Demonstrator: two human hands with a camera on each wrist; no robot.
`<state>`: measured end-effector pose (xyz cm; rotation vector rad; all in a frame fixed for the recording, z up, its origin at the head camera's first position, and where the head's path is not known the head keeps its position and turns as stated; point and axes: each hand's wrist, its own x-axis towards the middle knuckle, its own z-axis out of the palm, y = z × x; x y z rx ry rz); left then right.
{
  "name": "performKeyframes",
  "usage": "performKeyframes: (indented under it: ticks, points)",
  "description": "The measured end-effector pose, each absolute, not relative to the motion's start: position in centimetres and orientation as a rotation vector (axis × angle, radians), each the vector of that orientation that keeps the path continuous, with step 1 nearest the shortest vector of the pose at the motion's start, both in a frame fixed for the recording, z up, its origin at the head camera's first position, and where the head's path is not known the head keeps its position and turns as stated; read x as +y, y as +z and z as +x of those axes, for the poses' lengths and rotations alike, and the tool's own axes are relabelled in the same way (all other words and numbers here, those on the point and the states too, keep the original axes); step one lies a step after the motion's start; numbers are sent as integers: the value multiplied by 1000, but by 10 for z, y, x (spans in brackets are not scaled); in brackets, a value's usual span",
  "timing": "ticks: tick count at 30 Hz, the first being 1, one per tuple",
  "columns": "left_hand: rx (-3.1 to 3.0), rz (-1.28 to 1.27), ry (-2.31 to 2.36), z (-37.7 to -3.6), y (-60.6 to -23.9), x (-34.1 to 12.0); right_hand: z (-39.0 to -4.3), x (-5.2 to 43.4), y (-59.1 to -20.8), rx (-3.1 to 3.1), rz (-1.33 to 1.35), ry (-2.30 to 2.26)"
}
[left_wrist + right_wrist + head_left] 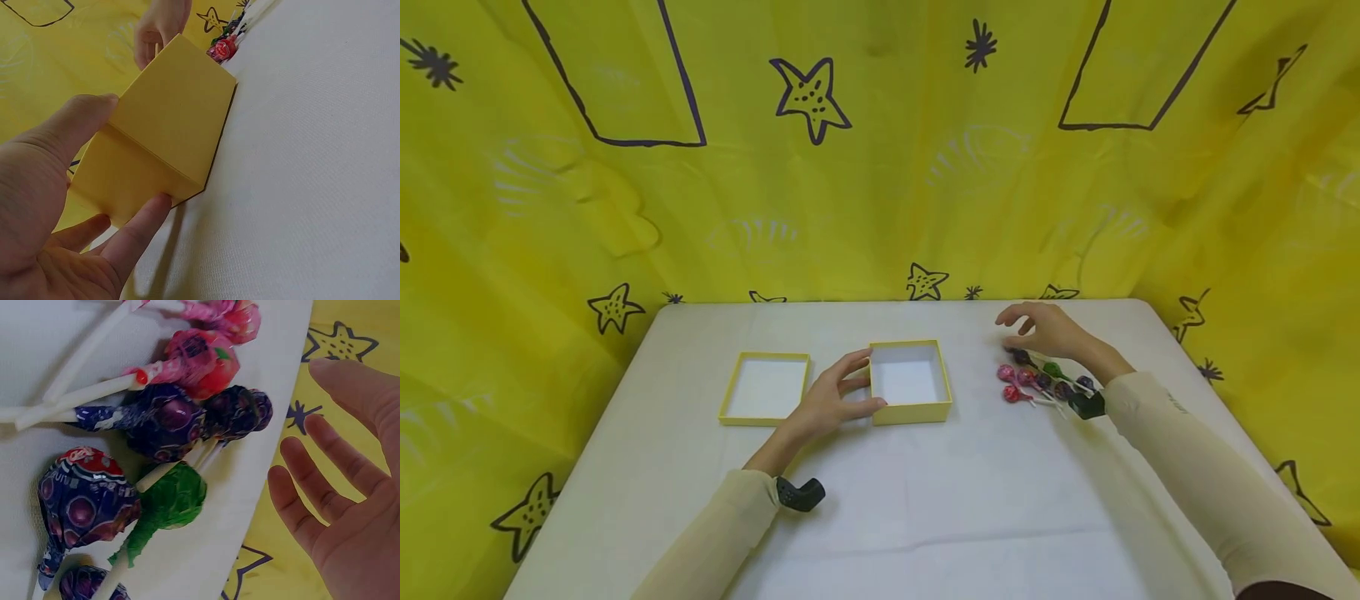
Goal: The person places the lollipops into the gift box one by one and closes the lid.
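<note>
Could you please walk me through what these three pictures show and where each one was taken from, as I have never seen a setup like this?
There is no machine here: a person works with two bare hands and wears three cameras. The wide picture comes from a camera on the head, looking down at a white table hung round with yellow cloth. The other two come from small cameras strapped to the wrists.

On the table lie a yellow box, a second shallow yellow tray beside it, perhaps its lid, and a pile of wrapped lollipops.

The left hand steadies the box, its fingers touching the side wall, as the left wrist picture shows close up. The right hand hovers open above the lollipops and holds nothing.
</note>
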<state>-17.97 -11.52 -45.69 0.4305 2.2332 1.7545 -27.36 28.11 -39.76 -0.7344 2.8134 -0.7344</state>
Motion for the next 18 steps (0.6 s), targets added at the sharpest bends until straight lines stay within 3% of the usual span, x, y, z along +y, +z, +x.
performKeyframes:
  ticks: [18]
  points:
    - [2238,433,1749,-181,-458,-116,-284,287,-412,2625,-562,-671]
